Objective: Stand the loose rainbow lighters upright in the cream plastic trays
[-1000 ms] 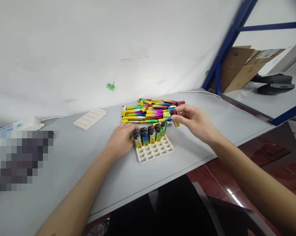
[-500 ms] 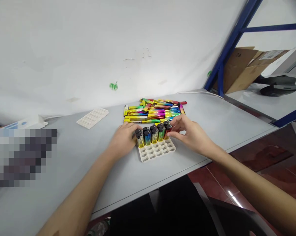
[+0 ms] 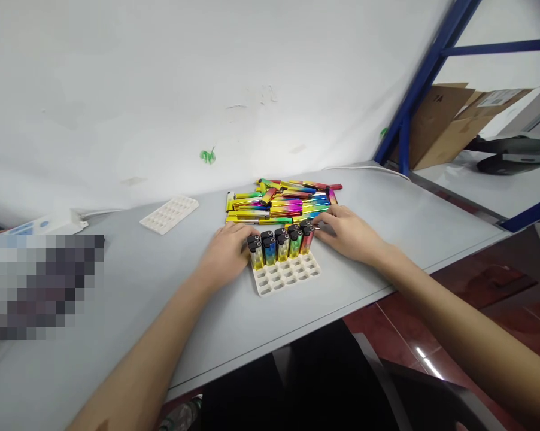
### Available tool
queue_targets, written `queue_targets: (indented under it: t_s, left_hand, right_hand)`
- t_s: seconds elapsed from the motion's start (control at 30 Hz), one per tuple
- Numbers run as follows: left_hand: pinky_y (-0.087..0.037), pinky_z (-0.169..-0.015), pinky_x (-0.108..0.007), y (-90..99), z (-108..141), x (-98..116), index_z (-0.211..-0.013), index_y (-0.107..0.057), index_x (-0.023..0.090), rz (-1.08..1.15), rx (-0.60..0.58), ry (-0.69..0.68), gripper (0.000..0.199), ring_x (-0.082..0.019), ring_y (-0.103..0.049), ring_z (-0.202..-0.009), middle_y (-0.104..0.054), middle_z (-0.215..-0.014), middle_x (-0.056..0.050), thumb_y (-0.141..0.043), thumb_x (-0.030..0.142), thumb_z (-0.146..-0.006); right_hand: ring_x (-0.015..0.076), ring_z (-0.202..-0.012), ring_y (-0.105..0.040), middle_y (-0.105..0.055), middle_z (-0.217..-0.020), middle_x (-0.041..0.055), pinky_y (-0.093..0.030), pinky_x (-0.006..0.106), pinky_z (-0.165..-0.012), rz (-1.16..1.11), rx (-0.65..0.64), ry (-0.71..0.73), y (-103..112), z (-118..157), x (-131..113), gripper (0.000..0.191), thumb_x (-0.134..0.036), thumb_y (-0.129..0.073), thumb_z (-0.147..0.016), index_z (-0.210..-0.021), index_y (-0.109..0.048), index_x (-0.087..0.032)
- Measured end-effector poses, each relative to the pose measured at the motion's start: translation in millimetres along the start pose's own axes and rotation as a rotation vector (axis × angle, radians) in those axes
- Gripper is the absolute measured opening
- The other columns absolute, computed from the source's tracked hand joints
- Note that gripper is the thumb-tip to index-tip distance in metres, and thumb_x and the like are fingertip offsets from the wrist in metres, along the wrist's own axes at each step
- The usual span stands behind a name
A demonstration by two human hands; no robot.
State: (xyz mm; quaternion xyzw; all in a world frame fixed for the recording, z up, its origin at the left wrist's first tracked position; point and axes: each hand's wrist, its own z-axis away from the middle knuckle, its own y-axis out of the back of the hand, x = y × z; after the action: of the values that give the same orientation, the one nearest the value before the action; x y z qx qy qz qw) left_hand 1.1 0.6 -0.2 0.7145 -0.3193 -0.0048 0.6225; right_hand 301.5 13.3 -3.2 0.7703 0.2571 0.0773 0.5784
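Observation:
A white tray (image 3: 288, 274) with rows of slots lies on the grey table. In its far rows stand several upright lighters with black tops, among them a blue lighter (image 3: 270, 251) and a red lighter (image 3: 306, 240). My left hand (image 3: 227, 251) is closed around the tray's left side, its fingertips partly hidden behind the end lighters. Just right of the lighters, my right hand (image 3: 345, 234) rests low with curled fingers. A small reddish tip shows at its fingertips, too little to name. Behind the tray lies a pile of shiny multicoloured lighters (image 3: 285, 206).
Another white slotted tray (image 3: 169, 215) lies at the back left of the table (image 3: 198, 341). A white box (image 3: 43, 225) is at far left, near a blurred-out area. The wall closes the back; a blue metal frame (image 3: 405, 114) and cardboard box (image 3: 449, 126) are at right.
My right hand has come away from the red lighter and shifted slightly right and back, its fingers now lower and more curled. The left hand and tray look unmoved.

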Motion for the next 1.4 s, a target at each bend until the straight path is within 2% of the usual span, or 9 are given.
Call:
queue_targets:
  t_s: [0.2, 0.37, 0.5, 0.63, 0.73, 0.83, 0.93, 1.1, 1.4]
  left_hand:
    - [-0.046, -0.093, -0.045, -0.8, -1, 0, -0.098, -0.066, 0.023, -0.003, 0.003, 0.002, 0.024, -0.028, -0.058, -0.107, -0.071, -0.108, -0.006, -0.05, 0.014, -0.083]
    - [-0.047, -0.091, -0.044, -0.3, -1, 0, -0.099, -0.066, 0.023, -0.012, 0.004, -0.004, 0.025, -0.028, -0.059, -0.107, -0.071, -0.106, -0.005, -0.051, 0.014, -0.082]
    - [-0.047, -0.091, -0.044, 0.6, 0, 0, -0.099, -0.066, 0.023, -0.01, 0.003, 0.007, 0.026, -0.028, -0.059, -0.108, -0.071, -0.108, -0.006, -0.05, 0.013, -0.082]
    - [-0.047, -0.091, -0.043, 1.0, 0, 0, -0.097, -0.066, 0.023, -0.009, -0.007, 0.02, 0.024, -0.027, -0.059, -0.108, -0.071, -0.107, -0.005, -0.051, 0.014, -0.082]
    - [-0.047, -0.092, -0.043, 1.0, 0, 0, -0.096, -0.066, 0.024, -0.01, -0.007, 0.026, 0.024, -0.027, -0.059, -0.108, -0.071, -0.108, -0.005, -0.051, 0.013, -0.081]
    - [-0.046, -0.092, -0.043, 1.4, -1, 1, -0.097, -0.066, 0.024, -0.005, -0.014, 0.02, 0.025, -0.027, -0.058, -0.109, -0.071, -0.107, -0.004, -0.051, 0.012, -0.081]
    - [-0.046, -0.092, -0.043, 2.2, -1, 2, -0.097, -0.066, 0.024, 0.001, -0.014, 0.021, 0.026, -0.027, -0.058, -0.109, -0.071, -0.107, -0.004, -0.051, 0.012, -0.08]
    - [-0.047, -0.091, -0.042, 2.8, 0, 3, -0.096, -0.066, 0.025, -0.002, -0.012, 0.037, 0.026, -0.028, -0.058, -0.11, -0.071, -0.107, -0.004, -0.052, 0.013, -0.079]
    - [-0.048, -0.092, -0.043, 3.2, 0, 3, -0.099, -0.067, 0.024, -0.006, -0.012, 0.042, 0.028, -0.028, -0.058, -0.108, -0.07, -0.108, -0.005, -0.051, 0.013, -0.078]
  right_hand:
    - [0.0281, -0.102, -0.062, -0.068, -0.104, 0.0095, -0.049, 0.042, -0.088, -0.262, -0.033, -0.108, 11, 2, 0, 0.019, -0.039, -0.066, -0.086, -0.093, -0.065, -0.02]
    - [0.0234, -0.088, -0.067, -0.071, -0.091, 0.0043, -0.051, 0.041, -0.08, -0.808, 0.172, -0.277, 15, -10, -8, 0.033, -0.051, -0.066, -0.087, -0.09, -0.048, -0.024]
    - [0.0145, -0.058, -0.059, -0.063, -0.071, -0.0061, -0.049, 0.029, -0.055, -1.207, 0.3, -0.288, 11, -36, -18, 0.047, -0.06, -0.069, -0.083, -0.094, -0.036, -0.028]
    - [0.008, -0.044, -0.038, -0.05, -0.064, -0.0076, -0.028, 0.022, -0.038, -1.248, 0.31, -0.33, 7, -61, -25, 0.049, -0.067, -0.068, -0.079, -0.093, -0.046, -0.026]
    - [0.0071, -0.043, -0.031, -0.043, -0.06, -0.0047, -0.02, 0.023, -0.037, -1.275, 0.258, -0.482, 2, -68, -27, 0.056, -0.077, -0.054, -0.083, -0.079, -0.054, -0.021]
    - [0.0074, -0.041, -0.026, -0.039, -0.053, -0.0038, -0.017, 0.023, -0.037, -1.279, 0.251, -0.574, -3, -64, -28, 0.061, -0.078, -0.046, -0.086, -0.067, -0.052, -0.02]
    - [0.0076, -0.041, -0.022, -0.034, -0.047, -0.005, -0.016, 0.022, -0.038, -1.312, 0.226, -0.573, -6, -56, -29, 0.054, -0.067, -0.049, -0.09, -0.062, -0.049, -0.021]
    - [0.0079, -0.038, -0.02, -0.031, -0.045, -0.0063, -0.015, 0.022, -0.036, -1.386, 0.167, -0.534, -8, -49, -31, 0.041, -0.05, -0.045, -0.093, -0.062, -0.045, -0.022]
    - [0.0066, -0.036, -0.018, -0.03, -0.045, -0.0069, -0.012, 0.021, -0.036, -1.408, 0.171, -0.566, -9, -51, -31, 0.035, -0.042, -0.044, -0.09, -0.061, -0.044, -0.022]
